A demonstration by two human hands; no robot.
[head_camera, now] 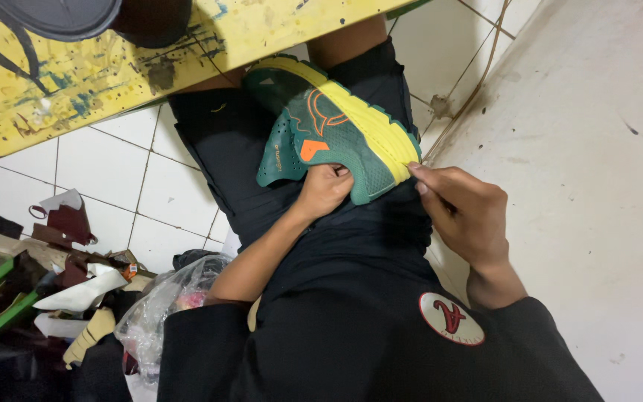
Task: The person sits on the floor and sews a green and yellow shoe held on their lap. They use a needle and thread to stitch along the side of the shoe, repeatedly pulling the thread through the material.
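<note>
A green sports shoe with orange marks and a thick yellow sole lies on its side across my lap, on black clothing. My left hand is closed on the shoe's upper near the toe, fingers curled into the fabric. My right hand pinches the yellow sole edge at the toe end with its fingertips. The heel end of the shoe points away from me, under the edge of a yellow board.
A paint-stained yellow wooden board crosses the top, with a dark cap-like object on it. White floor tiles lie at left, with leather scraps, shoe parts and a clear plastic bag. A pale wall stands at right.
</note>
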